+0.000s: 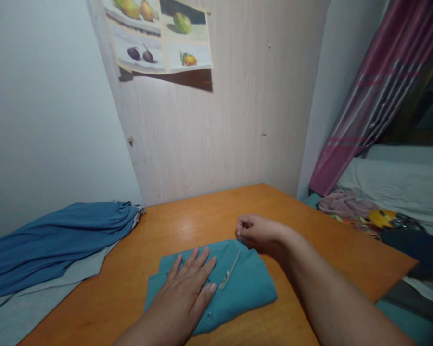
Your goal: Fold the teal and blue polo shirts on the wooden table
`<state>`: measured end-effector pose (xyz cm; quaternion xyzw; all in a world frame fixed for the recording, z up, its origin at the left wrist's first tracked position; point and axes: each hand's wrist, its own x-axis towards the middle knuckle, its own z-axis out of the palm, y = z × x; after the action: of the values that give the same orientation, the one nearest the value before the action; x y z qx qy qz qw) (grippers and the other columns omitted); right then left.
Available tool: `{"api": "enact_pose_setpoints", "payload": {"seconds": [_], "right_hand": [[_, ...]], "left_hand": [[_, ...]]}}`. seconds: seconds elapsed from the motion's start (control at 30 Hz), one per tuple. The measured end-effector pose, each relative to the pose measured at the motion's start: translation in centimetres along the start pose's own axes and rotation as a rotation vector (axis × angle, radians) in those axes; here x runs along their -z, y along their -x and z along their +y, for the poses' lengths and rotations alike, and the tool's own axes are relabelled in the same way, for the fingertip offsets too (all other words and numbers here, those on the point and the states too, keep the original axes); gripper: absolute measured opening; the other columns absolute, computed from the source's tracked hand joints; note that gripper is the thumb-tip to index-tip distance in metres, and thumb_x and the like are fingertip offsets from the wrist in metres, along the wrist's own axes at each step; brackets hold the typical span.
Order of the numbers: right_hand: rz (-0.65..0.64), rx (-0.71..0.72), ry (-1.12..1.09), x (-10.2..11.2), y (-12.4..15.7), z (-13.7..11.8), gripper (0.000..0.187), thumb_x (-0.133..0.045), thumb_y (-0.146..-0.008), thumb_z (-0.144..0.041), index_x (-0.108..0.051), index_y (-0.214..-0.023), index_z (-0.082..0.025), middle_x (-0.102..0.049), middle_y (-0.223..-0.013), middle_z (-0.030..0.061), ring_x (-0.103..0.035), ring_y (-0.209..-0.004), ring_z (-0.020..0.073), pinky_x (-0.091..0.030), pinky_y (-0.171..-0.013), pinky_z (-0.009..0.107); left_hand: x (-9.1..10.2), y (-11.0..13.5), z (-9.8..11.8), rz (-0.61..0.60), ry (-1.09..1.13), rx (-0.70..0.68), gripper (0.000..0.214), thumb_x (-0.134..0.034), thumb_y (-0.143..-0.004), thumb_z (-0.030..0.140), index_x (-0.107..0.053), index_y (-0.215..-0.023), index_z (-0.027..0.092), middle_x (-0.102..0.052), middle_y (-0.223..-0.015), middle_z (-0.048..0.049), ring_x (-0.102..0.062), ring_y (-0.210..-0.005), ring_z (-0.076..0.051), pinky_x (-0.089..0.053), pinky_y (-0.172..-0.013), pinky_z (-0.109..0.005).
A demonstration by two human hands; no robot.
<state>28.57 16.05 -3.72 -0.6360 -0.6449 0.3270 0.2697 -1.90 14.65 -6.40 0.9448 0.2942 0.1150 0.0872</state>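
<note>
directly beneath left grip [185,284]: teal garment [243,288]

Left hand [187,286], right hand [251,229] and forearms [317,283] are bare

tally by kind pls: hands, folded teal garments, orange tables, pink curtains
Hands: 2 (left hand, right hand)
Folded teal garment: 1
Orange table: 1
Pink curtain: 1
Total: 5
</note>
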Motion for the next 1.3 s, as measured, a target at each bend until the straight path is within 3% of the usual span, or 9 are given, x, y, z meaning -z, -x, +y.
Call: {"api": "enact_pose_setpoints", "payload": {"seconds": [0.13,0.37,0.5,0.63,0.73,0.87,1.0,1.13,1.3], "right_hand": [[0.216,0.196,-0.046,-1.6,0.0,-2.5,0.012,-0.057,-0.089,-0.028,-0.059,-0.084,-0.018,-0.06,-0.073,0.0006,-0.055,-0.066,0.0122,-0.042,-0.057,0.021],[0.151,0.373,0.071,-5.6,3.0,-6.4,0.041,-0.046,-0.099,-0.049,-0.066,-0.118,-0.02,-0.07,-0.114,0.0106,-0.064,-0.105,0.0237,-0.049,-0.092,0.035],[0.048,0.323,0.258,-8.6,4.0,-6.2,0.062,-0.04,-0.099,-0.057,-0.047,-0.147,-0.019,-0.044,-0.153,0.0139,-0.039,-0.142,0.0298,-0.029,-0.117,0.046],[0.003,0.269,0.339,-10.2,3.7,-5.3,0.075,-0.036,-0.098,-0.063,-0.034,-0.155,-0.015,-0.026,-0.161,0.0146,-0.022,-0.15,0.0296,-0.018,-0.122,0.049],[-0.014,0.247,0.38,-10.4,3.5,-4.9,0.082,-0.034,-0.096,-0.067,-0.029,-0.156,-0.013,-0.022,-0.163,0.0146,-0.017,-0.151,0.0292,-0.016,-0.123,0.048],[-0.021,0.256,0.464,-10.5,3.6,-5.0,0.084,-0.04,-0.094,-0.069,-0.029,-0.157,-0.015,-0.019,-0.163,0.0141,-0.014,-0.151,0.0313,-0.014,-0.123,0.05],[-0.018,0.258,0.505,-10.8,3.7,-5.1,0.084,-0.037,-0.094,-0.07,-0.029,-0.157,-0.014,-0.02,-0.163,0.0156,-0.015,-0.151,0.0318,-0.013,-0.123,0.05],[-0.021,0.247,0.536,-10.9,3.7,-5.0,0.086,-0.033,-0.094,-0.071,-0.027,-0.157,-0.012,-0.02,-0.163,0.0164,-0.014,-0.151,0.0304,-0.013,-0.123,0.049],[-0.041,0.222,0.56,-10.7,3.5,-4.8,0.09,-0.031,-0.093,-0.074,-0.025,-0.157,-0.01,-0.016,-0.164,0.0146,-0.012,-0.152,0.028,-0.012,-0.124,0.046]], "left_hand": [[0.2,0.0,0.2,-0.03,0.013,0.016,0.053,-0.033,-0.102,0.052,-0.03,-0.153,0.039,-0.023,-0.163,0.0012,-0.02,-0.151,-0.027,-0.016,-0.121,-0.059],[0.6,0.1,0.9,-0.028,0.082,0.007,0.055,-0.033,-0.102,0.051,-0.024,-0.155,0.038,-0.02,-0.164,-0.0004,-0.015,-0.152,-0.028,-0.014,-0.121,-0.06],[1.1,0.1,1.4,-0.039,0.13,0.0,0.061,-0.036,-0.102,0.046,-0.012,-0.157,0.038,-0.015,-0.165,-0.0002,-0.013,-0.152,-0.028,-0.014,-0.121,-0.062],[1.4,0.1,1.1,-0.019,0.24,0.0,0.071,-0.047,-0.097,0.04,-0.01,-0.158,0.037,-0.014,-0.166,-0.0001,-0.014,-0.152,-0.028,-0.01,-0.121,-0.062],[1.3,0.1,0.1,0.004,0.417,0.023,0.077,-0.058,-0.089,0.034,-0.022,-0.157,0.031,-0.028,-0.163,-0.0047,-0.025,-0.149,-0.027,-0.014,-0.123,-0.057],[0.9,-0.4,-1.3,0.14,0.815,0.11,0.06,-0.057,-0.08,0.018,-0.046,-0.139,0.022,-0.049,-0.149,-0.0097,-0.043,-0.14,-0.022,-0.031,-0.119,-0.046],[1.3,-0.9,-2.9,0.321,1.182,0.249,0.042,-0.054,-0.078,0.015,-0.053,-0.12,0.017,-0.061,-0.132,-0.0143,-0.057,-0.125,-0.021,-0.042,-0.109,-0.041],[2.0,-1.1,-5.4,0.604,1.219,0.468,0.033,-0.061,-0.079,0.029,-0.057,-0.109,0.015,-0.068,-0.109,-0.0116,-0.066,-0.091,-0.018,-0.051,-0.08,-0.031],[0.9,-1.4,-8.4,0.694,1.18,0.558,0.027,-0.064,-0.074,0.033,-0.061,-0.094,0.016,-0.067,-0.084,-0.0039,-0.062,-0.075,-0.016,-0.045,-0.067,-0.025]]}}
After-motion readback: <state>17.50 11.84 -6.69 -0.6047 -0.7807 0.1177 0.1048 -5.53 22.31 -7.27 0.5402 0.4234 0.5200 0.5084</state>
